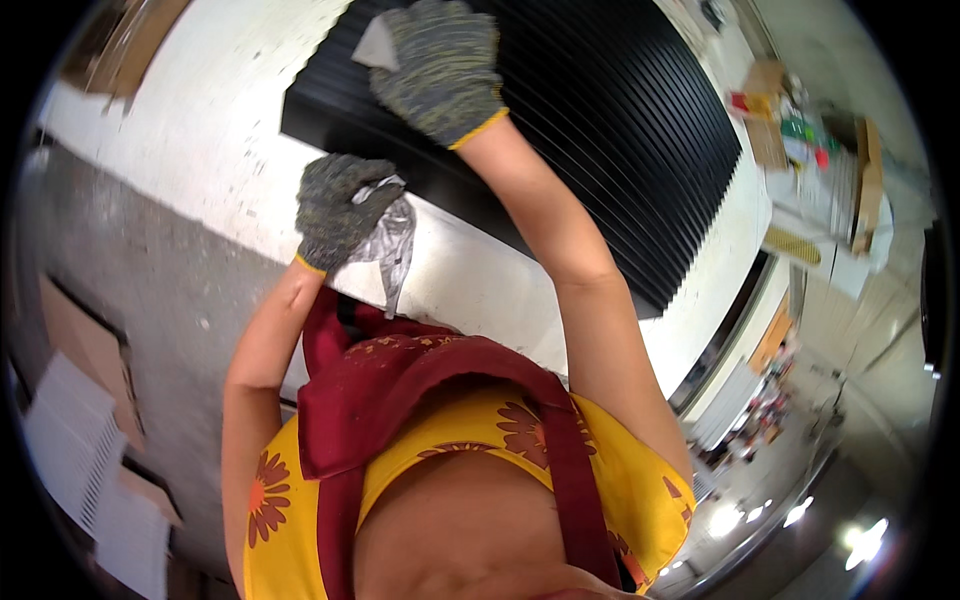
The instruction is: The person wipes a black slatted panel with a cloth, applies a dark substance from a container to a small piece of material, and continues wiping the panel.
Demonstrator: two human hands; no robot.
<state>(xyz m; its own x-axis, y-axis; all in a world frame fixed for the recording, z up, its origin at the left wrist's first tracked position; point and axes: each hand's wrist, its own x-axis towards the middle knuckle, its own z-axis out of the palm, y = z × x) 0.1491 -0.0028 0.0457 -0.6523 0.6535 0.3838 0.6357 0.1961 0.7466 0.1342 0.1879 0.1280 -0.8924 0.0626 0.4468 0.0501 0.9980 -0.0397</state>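
My left hand [345, 205], in a grey knitted work glove, is closed on a crumpled, shiny grey sheet [395, 245] that looks like thin plastic film. The sheet hangs down over the near edge of the white table. My right hand [440, 75], gloved alike with a yellow cuff, reaches over the black ribbed pieces [620, 120], which lie side by side in a wide block. A pale scrap of cloth or paper [377, 45] sticks out from its thumb side. The fingertips of this hand are partly cut off at the top.
The white table [200, 150] bears the black block. Cardboard [130, 45] stands at its far left. To the right, a cart or bench holds an open carton [868, 185] and small colourful items. Flattened cardboard [95, 350] and white ridged sheets [70, 430] lie at the lower left.
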